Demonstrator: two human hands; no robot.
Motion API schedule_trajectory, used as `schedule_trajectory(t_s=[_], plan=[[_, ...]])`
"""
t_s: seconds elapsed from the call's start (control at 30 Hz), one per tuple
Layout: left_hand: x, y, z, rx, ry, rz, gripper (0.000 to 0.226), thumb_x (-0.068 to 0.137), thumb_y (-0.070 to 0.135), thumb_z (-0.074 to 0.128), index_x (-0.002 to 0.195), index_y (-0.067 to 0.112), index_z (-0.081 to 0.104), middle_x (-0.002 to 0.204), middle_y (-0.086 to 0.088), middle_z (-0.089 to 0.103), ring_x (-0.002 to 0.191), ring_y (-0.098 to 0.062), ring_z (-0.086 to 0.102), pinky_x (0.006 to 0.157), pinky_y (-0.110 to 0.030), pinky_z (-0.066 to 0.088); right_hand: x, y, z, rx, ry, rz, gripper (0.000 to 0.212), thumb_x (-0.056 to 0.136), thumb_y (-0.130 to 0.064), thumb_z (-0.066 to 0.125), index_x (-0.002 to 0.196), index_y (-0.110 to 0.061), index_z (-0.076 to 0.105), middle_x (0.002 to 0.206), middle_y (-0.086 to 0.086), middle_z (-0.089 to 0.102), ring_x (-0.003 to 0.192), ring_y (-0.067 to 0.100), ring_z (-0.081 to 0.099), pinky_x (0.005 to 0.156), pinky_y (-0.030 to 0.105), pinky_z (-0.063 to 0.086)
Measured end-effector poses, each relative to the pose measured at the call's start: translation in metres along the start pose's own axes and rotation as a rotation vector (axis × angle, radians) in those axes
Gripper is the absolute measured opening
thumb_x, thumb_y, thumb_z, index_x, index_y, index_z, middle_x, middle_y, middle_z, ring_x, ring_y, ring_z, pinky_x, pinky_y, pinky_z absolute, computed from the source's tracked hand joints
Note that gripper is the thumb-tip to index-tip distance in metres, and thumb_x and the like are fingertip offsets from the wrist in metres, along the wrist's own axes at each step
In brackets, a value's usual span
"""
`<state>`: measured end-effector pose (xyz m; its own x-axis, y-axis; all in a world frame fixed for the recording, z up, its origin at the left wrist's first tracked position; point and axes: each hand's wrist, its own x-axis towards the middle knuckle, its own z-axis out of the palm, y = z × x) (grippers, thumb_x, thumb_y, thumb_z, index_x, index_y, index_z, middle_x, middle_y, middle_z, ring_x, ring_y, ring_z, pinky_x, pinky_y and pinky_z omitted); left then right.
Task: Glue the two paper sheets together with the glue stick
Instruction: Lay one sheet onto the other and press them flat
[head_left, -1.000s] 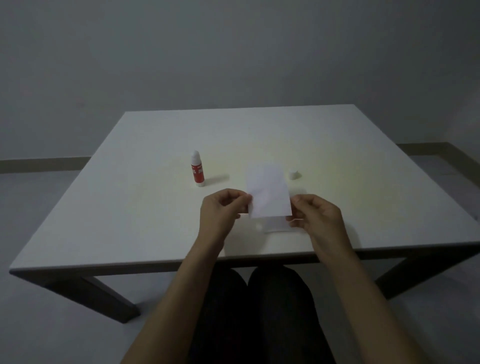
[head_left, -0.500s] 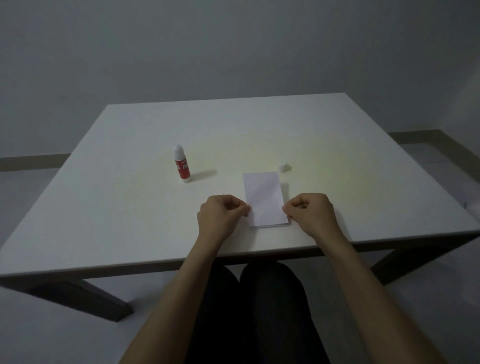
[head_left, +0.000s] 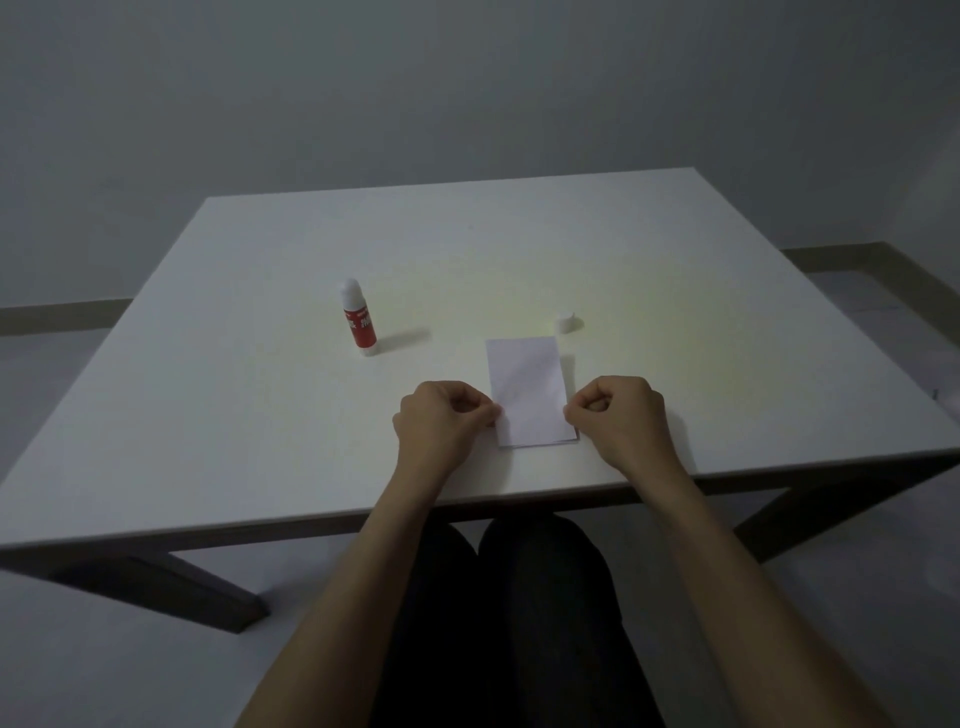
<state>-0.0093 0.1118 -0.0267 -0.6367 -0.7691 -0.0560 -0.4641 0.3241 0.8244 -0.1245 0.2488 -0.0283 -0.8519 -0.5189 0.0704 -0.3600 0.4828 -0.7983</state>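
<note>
A small white paper sheet lies flat on the white table, stacked on a second sheet whose edge shows along the bottom and right. My left hand pinches the top sheet's left edge. My right hand pinches its right edge. Both hands are curled into loose fists resting on the table. The red and white glue stick stands upright and uncapped to the far left of the sheets. Its white cap sits just beyond the sheets.
The table's near edge runs just in front of my wrists, with my dark-clothed legs beneath it. A grey wall stands behind the table and dark table legs show at both lower corners.
The top sheet was held raised and tilted above the lower sheet; both hands have lowered it flat onto the lower sheet and still hold its edges.
</note>
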Motion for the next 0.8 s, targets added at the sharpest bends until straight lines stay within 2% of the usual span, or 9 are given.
schedule_trajectory(t_s=[0.1,0.27,0.33,0.43,0.5,0.57,0.63,0.7,0.8], plan=[[0.000,0.001,0.002,0.029,0.010,0.005,0.008,0.075,0.025,0.072,0.077,0.017,0.075,0.079,-0.003,0.075,0.083,-0.023,0.067,0.088,-0.045,0.050,0.000,0.000,0.002,-0.033,0.001,-0.008,0.012,0.072,-0.004,0.068,0.063,-0.010,0.065,0.052,-0.010,0.055,0.052,0.002,0.051,0.046,0.008,0.035],[0.001,0.001,0.004,0.085,0.023,0.043,0.006,0.073,0.022,0.071,0.072,0.016,0.074,0.074,-0.001,0.074,0.079,-0.022,0.067,0.084,-0.043,0.051,-0.001,-0.001,0.008,-0.096,0.014,-0.051,0.007,0.072,-0.001,0.065,0.065,-0.001,0.065,0.058,0.001,0.058,0.059,0.015,0.054,0.053,0.021,0.041],[0.002,0.001,0.005,0.120,0.019,0.073,0.006,0.073,0.020,0.070,0.069,0.015,0.072,0.068,0.001,0.070,0.076,-0.022,0.066,0.080,-0.042,0.053,-0.001,-0.001,0.010,-0.143,0.012,-0.064,0.006,0.073,0.000,0.064,0.068,0.003,0.064,0.064,0.010,0.063,0.063,0.021,0.056,0.057,0.029,0.047],[0.004,0.000,0.008,0.195,0.030,0.126,0.006,0.073,0.020,0.069,0.070,0.015,0.068,0.066,0.006,0.061,0.076,-0.022,0.065,0.076,-0.038,0.053,-0.001,-0.002,0.011,-0.177,-0.011,-0.067,0.007,0.075,-0.001,0.062,0.074,0.003,0.057,0.071,0.014,0.061,0.070,0.027,0.055,0.061,0.036,0.046],[0.006,-0.004,0.010,0.223,0.055,0.158,0.014,0.072,0.021,0.071,0.082,0.014,0.063,0.075,0.003,0.059,0.079,-0.022,0.061,0.072,-0.036,0.050,0.000,-0.001,0.009,-0.176,-0.025,-0.090,0.014,0.076,-0.002,0.063,0.083,-0.003,0.051,0.075,0.010,0.055,0.073,0.026,0.052,0.061,0.035,0.042],[0.008,-0.009,0.009,0.244,0.051,0.202,0.037,0.072,0.024,0.073,0.103,0.014,0.054,0.096,-0.004,0.056,0.088,-0.023,0.056,0.074,-0.035,0.047,0.000,-0.001,0.009,-0.192,-0.039,-0.139,0.028,0.078,-0.003,0.062,0.103,-0.008,0.052,0.088,0.006,0.050,0.080,0.024,0.050,0.064,0.032,0.040],[0.013,-0.014,0.007,0.367,-0.011,0.312,0.058,0.077,0.028,0.069,0.129,0.020,0.045,0.129,-0.010,0.048,0.113,-0.027,0.048,0.089,-0.041,0.045,-0.002,-0.001,0.010,-0.271,-0.071,-0.193,0.044,0.084,-0.004,0.055,0.126,-0.013,0.049,0.114,0.008,0.049,0.095,0.025,0.053,0.073,0.035,0.047],[0.019,-0.017,0.003,0.575,-0.146,0.470,0.063,0.088,0.031,0.055,0.144,0.028,0.028,0.155,-0.003,0.024,0.140,-0.028,0.025,0.107,-0.048,0.031,-0.006,0.001,0.015,-0.434,-0.101,-0.258,0.052,0.089,-0.003,0.045,0.139,-0.019,0.040,0.143,0.004,0.037,0.114,0.025,0.047,0.083,0.037,0.048],[0.024,-0.024,0.001,0.704,-0.379,0.561,0.051,0.099,0.032,0.028,0.148,0.032,0.013,0.160,0.007,0.004,0.148,-0.023,-0.003,0.117,-0.049,0.003,-0.010,0.008,0.024,-0.636,-0.107,-0.282,0.060,0.092,-0.005,0.034,0.147,-0.022,0.018,0.158,-0.007,0.015,0.120,0.025,0.037,0.078,0.033,0.042]])
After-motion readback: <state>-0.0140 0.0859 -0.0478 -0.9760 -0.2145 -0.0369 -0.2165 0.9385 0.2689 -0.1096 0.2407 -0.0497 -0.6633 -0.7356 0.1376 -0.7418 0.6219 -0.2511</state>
